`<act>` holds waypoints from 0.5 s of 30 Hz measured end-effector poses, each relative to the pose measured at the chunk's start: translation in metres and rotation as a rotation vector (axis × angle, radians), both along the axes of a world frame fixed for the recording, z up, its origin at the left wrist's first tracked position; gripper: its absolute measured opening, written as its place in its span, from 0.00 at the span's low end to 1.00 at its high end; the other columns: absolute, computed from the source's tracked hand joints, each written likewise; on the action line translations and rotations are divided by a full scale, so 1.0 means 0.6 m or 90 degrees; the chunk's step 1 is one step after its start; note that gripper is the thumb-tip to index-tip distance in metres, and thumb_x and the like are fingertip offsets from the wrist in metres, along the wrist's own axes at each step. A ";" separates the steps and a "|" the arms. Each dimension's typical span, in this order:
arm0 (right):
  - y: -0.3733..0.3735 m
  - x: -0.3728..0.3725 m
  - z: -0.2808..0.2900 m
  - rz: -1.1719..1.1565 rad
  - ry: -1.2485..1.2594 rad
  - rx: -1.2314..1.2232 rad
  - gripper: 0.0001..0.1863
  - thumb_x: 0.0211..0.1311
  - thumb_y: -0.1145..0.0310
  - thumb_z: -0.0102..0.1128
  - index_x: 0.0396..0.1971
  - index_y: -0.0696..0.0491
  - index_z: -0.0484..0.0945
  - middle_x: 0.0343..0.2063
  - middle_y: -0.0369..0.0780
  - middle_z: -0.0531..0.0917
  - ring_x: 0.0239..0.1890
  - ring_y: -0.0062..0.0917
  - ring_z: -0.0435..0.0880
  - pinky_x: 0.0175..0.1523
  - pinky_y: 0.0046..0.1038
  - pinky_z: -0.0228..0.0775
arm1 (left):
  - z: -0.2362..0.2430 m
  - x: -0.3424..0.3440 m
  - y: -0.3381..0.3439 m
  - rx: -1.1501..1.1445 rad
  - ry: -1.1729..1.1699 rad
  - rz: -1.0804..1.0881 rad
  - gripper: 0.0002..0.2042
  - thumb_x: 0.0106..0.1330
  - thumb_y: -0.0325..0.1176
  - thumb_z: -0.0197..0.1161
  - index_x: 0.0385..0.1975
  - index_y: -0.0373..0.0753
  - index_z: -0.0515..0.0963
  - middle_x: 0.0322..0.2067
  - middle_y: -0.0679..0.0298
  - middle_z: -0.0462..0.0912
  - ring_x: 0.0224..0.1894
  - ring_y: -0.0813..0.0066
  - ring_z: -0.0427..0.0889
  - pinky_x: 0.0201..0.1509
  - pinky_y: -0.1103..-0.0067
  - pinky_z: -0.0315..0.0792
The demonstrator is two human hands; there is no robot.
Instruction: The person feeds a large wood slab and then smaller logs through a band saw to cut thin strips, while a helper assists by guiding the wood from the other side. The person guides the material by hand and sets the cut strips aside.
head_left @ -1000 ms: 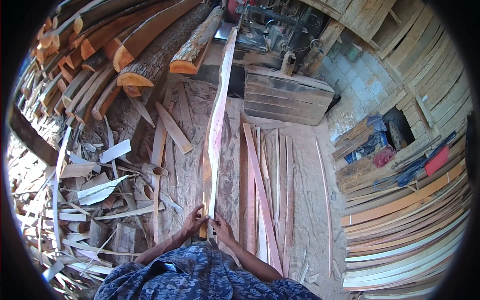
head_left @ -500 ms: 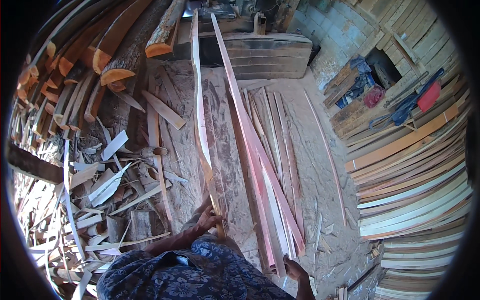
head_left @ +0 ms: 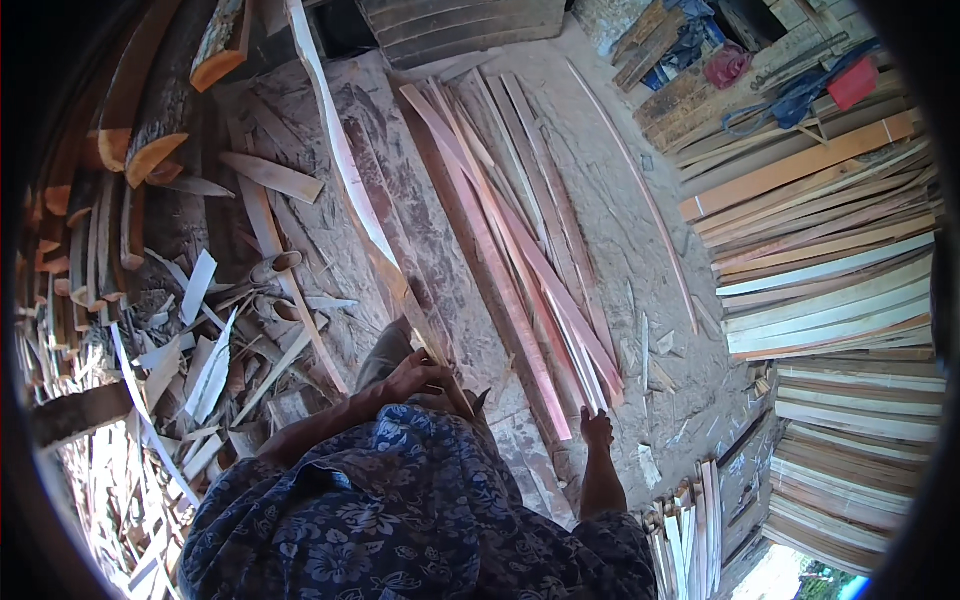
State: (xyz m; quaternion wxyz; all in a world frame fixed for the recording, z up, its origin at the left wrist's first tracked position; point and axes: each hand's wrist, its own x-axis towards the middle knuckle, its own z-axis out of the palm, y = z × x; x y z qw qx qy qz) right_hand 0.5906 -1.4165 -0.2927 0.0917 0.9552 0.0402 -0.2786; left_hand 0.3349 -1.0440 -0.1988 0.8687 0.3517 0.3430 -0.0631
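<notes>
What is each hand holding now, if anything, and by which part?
Left hand: the long board, near its closest end. Right hand: by near ends of thin strips; grip cannot be told.

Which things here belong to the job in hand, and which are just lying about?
In the job:
long board, held in the left hand
strips, the right hand at their near ends

Apparently just lying about, untouched:
logs
scraps
stacked boards

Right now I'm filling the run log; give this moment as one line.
left hand: holding long board | right hand: at near end of strip pile | sawn logs: far left
</notes>
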 end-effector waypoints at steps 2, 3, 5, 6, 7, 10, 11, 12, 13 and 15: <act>0.020 0.003 -0.029 -0.048 0.056 0.037 0.37 0.57 0.38 0.43 0.56 0.54 0.64 0.47 0.54 0.75 0.51 0.46 0.74 0.53 0.45 0.65 | 0.004 0.022 0.027 -0.044 0.088 -0.140 0.22 0.58 0.33 0.61 0.52 0.38 0.65 0.44 0.60 0.73 0.48 0.70 0.73 0.52 0.72 0.69; 0.124 -0.005 0.026 -0.071 0.100 0.115 0.38 0.57 0.38 0.45 0.56 0.57 0.65 0.49 0.54 0.74 0.52 0.46 0.74 0.55 0.42 0.64 | -0.006 0.029 0.035 -0.042 0.066 -0.158 0.22 0.59 0.34 0.60 0.53 0.38 0.65 0.45 0.59 0.73 0.48 0.69 0.73 0.52 0.73 0.69; 0.294 -0.030 0.067 -0.035 0.198 0.325 0.37 0.60 0.41 0.43 0.55 0.59 0.65 0.45 0.53 0.77 0.50 0.40 0.75 0.54 0.37 0.66 | -0.035 0.054 0.057 -0.066 0.048 -0.237 0.23 0.60 0.35 0.59 0.54 0.39 0.65 0.45 0.58 0.72 0.48 0.68 0.73 0.52 0.73 0.69; 0.308 -0.052 -0.006 -0.116 0.390 0.477 0.34 0.65 0.43 0.34 0.52 0.59 0.69 0.39 0.49 0.80 0.42 0.34 0.79 0.48 0.34 0.69 | -0.053 0.081 0.076 0.217 -0.312 -0.325 0.23 0.61 0.37 0.58 0.55 0.39 0.65 0.46 0.56 0.71 0.49 0.66 0.73 0.52 0.73 0.68; 0.401 -0.063 0.051 -0.121 0.484 0.435 0.35 0.66 0.42 0.30 0.48 0.59 0.72 0.37 0.48 0.80 0.39 0.31 0.79 0.45 0.32 0.69 | -0.072 0.092 0.095 0.489 -0.674 -0.345 0.23 0.62 0.39 0.56 0.56 0.39 0.64 0.47 0.54 0.70 0.50 0.65 0.72 0.53 0.73 0.67; 0.502 -0.094 0.134 -0.130 0.586 0.363 0.40 0.65 0.38 0.23 0.43 0.58 0.76 0.34 0.47 0.81 0.35 0.28 0.80 0.42 0.31 0.70 | -0.053 0.131 0.158 0.109 -0.564 -0.553 0.22 0.63 0.39 0.54 0.56 0.38 0.66 0.51 0.51 0.67 0.52 0.64 0.71 0.55 0.74 0.66; 0.509 -0.105 0.138 -0.095 0.607 0.320 0.43 0.63 0.35 0.20 0.42 0.56 0.78 0.34 0.46 0.82 0.33 0.27 0.81 0.42 0.32 0.70 | -0.063 0.132 0.171 0.044 -0.492 -0.643 0.22 0.63 0.39 0.53 0.56 0.37 0.66 0.53 0.50 0.66 0.53 0.64 0.70 0.56 0.74 0.66; 0.519 -0.111 0.173 -0.136 0.667 0.326 0.40 0.64 0.37 0.22 0.42 0.55 0.78 0.31 0.47 0.82 0.30 0.33 0.82 0.42 0.33 0.70 | -0.077 0.129 0.185 -0.003 -0.412 -0.714 0.22 0.64 0.39 0.53 0.55 0.36 0.67 0.55 0.49 0.64 0.54 0.64 0.70 0.57 0.75 0.66; 0.521 -0.142 0.188 -0.008 0.449 0.430 0.33 0.67 0.43 0.26 0.43 0.53 0.77 0.37 0.49 0.81 0.37 0.35 0.81 0.44 0.35 0.69 | -0.075 0.118 0.201 -0.096 -0.319 -0.608 0.22 0.65 0.40 0.51 0.54 0.32 0.67 0.55 0.48 0.66 0.54 0.65 0.70 0.57 0.74 0.66; 0.498 -0.149 0.206 -0.086 0.398 0.338 0.25 0.66 0.50 0.40 0.44 0.54 0.77 0.39 0.52 0.80 0.45 0.40 0.79 0.48 0.36 0.67 | -0.067 0.095 0.235 -0.266 -0.129 -0.379 0.25 0.67 0.43 0.48 0.52 0.25 0.67 0.54 0.47 0.68 0.55 0.66 0.71 0.57 0.74 0.65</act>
